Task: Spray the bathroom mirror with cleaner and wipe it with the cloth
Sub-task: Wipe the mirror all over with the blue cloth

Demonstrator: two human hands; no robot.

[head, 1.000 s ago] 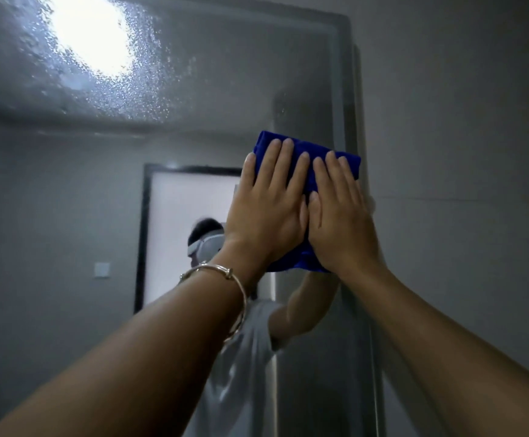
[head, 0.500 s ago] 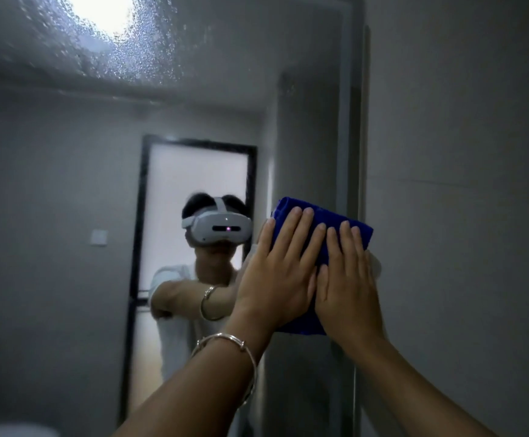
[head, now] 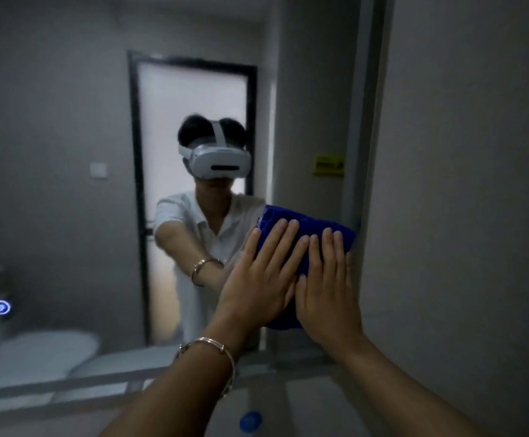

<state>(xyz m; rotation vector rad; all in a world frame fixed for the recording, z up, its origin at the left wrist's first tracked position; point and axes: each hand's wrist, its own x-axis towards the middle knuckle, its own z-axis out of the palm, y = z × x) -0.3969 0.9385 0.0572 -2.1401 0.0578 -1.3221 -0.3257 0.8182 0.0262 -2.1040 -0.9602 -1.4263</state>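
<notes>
Blue cloth (head: 308, 229) lies flat against the mirror (head: 67, 184), right up to its right frame edge (head: 353, 137), with the wall (head: 462, 184) just beyond. Open glass extends left and above. Left hand (head: 257, 280) and right hand (head: 328, 291) sit side by side, fingers straight, pressing flat on the cloth without curling round it.

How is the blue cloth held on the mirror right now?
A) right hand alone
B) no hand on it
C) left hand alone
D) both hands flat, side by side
D: the left hand and right hand lie flat with straight fingers, side by side on the blue cloth, against the mirror.
</notes>
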